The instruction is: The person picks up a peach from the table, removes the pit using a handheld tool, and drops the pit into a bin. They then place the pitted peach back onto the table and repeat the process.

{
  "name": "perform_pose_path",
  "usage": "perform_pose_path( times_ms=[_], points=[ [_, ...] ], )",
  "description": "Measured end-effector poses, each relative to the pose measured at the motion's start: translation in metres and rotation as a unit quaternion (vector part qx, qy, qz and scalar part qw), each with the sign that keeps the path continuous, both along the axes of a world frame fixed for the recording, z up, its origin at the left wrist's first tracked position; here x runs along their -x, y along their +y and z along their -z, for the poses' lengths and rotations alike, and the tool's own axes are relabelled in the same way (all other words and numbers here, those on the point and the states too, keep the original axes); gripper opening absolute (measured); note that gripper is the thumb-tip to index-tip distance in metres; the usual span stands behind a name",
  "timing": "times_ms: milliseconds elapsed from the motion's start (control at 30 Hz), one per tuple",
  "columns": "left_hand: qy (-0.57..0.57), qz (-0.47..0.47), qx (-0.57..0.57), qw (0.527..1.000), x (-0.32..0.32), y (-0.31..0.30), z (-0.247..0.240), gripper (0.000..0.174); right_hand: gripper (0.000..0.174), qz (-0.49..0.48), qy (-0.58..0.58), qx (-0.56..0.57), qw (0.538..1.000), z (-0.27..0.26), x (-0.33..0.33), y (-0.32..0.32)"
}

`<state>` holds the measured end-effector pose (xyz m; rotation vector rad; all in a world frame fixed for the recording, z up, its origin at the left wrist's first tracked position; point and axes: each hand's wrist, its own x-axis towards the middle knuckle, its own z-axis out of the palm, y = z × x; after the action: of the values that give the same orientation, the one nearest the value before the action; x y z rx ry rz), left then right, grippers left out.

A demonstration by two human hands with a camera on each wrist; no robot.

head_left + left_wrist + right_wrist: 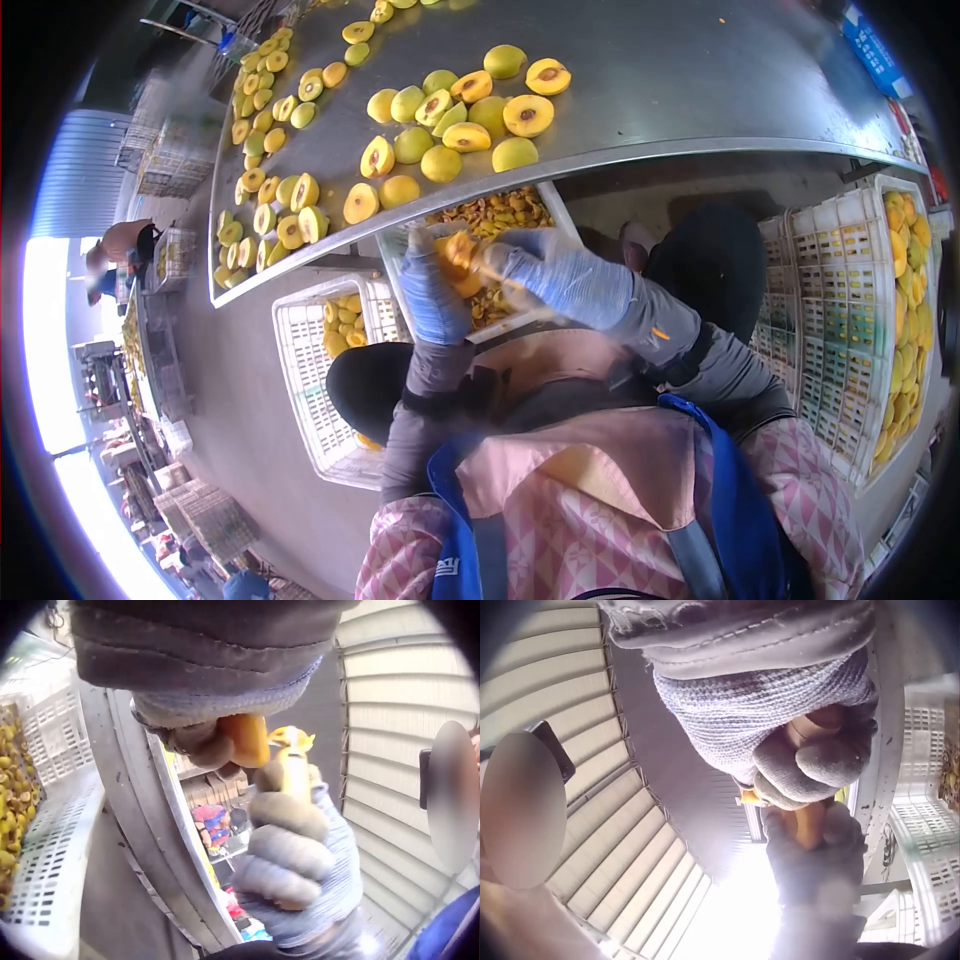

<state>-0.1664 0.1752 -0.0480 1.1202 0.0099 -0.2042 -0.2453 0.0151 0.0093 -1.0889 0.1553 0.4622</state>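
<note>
My left hand (432, 295), in a blue knit glove with greyish fingers, holds a yellow peach half (247, 741) between fingers and thumb. My right hand (570, 280), gloved alike, grips the yellow-tan handle (296, 780) of a small tool. Orange-yellow flesh (292, 737) shows at the tool's end, close beside the peach, and hides its tip. Both hands meet over a white crate (562, 212) of brown and orange scraps and stones (500, 212). On the metal table (650, 90) ahead lie several peach halves (528, 116), some cut side up with the brown stone showing.
The table's raised metal edge (640, 152) runs just beyond the hands. A white crate (300, 385) of yellow fruit stands by the left knee, and a taller fruit-filled crate (825, 300) stands at the right. Another person (128, 245) works far left.
</note>
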Motion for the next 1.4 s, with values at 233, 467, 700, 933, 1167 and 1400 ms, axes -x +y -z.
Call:
perform_pose_path(
  times_ms=[233, 467, 700, 933, 1167, 1400],
  points=[
    [0.019, 0.042, -0.129, 0.991, -0.019, 0.058, -0.040, 0.057, 0.034, 0.031, -0.257, 0.410, 0.875, 0.027, -0.002, 0.011],
    [-0.111, 0.005, -0.591, 0.799, -0.074, 0.243, -0.060, 0.029, 0.028, -0.047, -0.267, 0.605, 0.749, 0.040, -0.002, 0.009],
    [-0.230, 0.088, -0.699, 0.671, -0.126, 0.147, -0.087, 0.026, 0.024, -0.055, -0.246, 0.644, 0.722, 0.049, -0.008, 0.013],
    [-0.233, 0.133, -0.644, 0.716, -0.232, 0.041, -0.020, 0.040, 0.027, -0.023, -0.236, 0.592, 0.771, 0.040, -0.010, 0.005],
    [-0.237, 0.215, -0.671, 0.669, -0.226, 0.019, -0.028, 0.050, 0.029, 0.064, -0.210, 0.505, 0.834, 0.026, -0.011, 0.001],
    [-0.018, 0.153, -0.278, 0.948, -0.061, -0.010, -0.060, 0.028, 0.038, 0.247, -0.204, 0.264, 0.910, 0.020, -0.026, -0.001]
  ],
)
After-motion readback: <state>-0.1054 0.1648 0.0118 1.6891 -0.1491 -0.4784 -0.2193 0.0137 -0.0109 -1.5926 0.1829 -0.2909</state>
